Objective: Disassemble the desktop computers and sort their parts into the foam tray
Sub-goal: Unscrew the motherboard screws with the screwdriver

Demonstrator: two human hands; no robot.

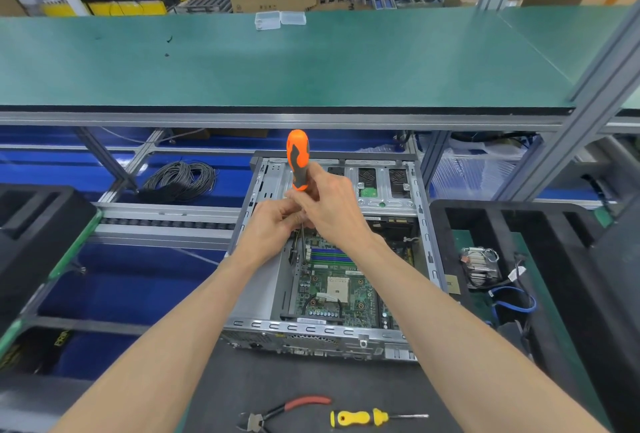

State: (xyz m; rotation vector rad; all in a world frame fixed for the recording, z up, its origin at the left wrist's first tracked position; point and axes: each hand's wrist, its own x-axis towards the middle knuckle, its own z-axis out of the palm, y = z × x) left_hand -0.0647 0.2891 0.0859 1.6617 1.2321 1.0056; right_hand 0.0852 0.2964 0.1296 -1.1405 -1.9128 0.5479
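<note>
An open desktop computer case (263,325) lies in front of me, its green motherboard (341,294) exposed. My right hand (329,204) grips the lower handle of an orange and grey screwdriver (298,155), which stands upright with its shaft pointing down into the case near the board's left edge. My left hand (273,224) pinches the shaft just under the handle. A black foam tray (540,224) stands to the right, holding a heatsink (479,264) and a blue cable (512,301).
Red-handled cutters (277,413) and a yellow screwdriver (367,417) lie on the black mat near me. Another black foam tray (31,224) sits at the left. A coil of grey cable (180,179) lies behind. A green shelf (277,61) runs overhead.
</note>
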